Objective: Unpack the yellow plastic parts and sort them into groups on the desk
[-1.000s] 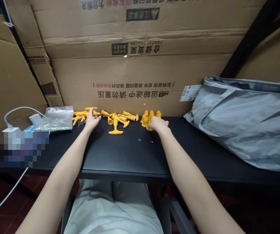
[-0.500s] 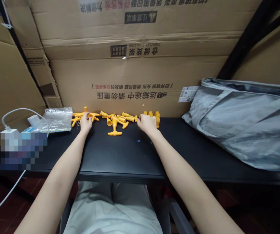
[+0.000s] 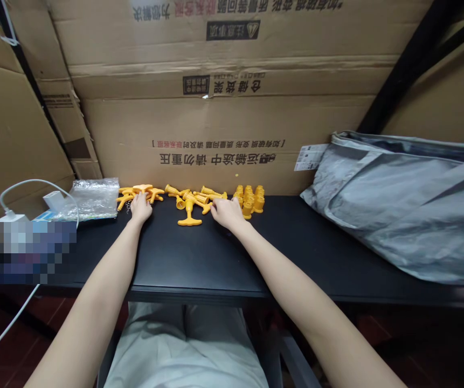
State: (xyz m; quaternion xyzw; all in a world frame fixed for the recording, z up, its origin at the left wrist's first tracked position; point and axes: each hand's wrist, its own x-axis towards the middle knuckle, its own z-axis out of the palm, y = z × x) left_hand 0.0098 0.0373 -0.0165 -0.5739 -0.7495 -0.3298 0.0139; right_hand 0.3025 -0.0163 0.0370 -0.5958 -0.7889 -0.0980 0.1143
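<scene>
My left hand [image 3: 140, 209] rests at a pile of yellow corkscrews [image 3: 126, 192] with T-shaped handles and bare metal spirals. Its visible fingers are apart, beside the topmost handle [image 3: 143, 187]. At the right end of a middle heap of yellow corkscrews with sleeves [image 3: 189, 205] is my right hand [image 3: 228, 213]. The back of that hand faces me, and its fingertips are mostly hidden, so I cannot tell whether it grips anything. Several yellow sleeves [image 3: 258, 200] stand upright in rows just right of it.
The things lie on a black table [image 3: 199, 264] against a cardboard panel [image 3: 223, 118]. A clear plastic bag [image 3: 94, 196], a white charger [image 3: 14, 231] and its cable are at the left. A large grey bag [image 3: 397, 210] fills the right side.
My right hand has moved left from the upright sleeves to the middle heap, uncovering more sleeves. The topmost handle at my left hand has tipped from upright to lying across the pile.
</scene>
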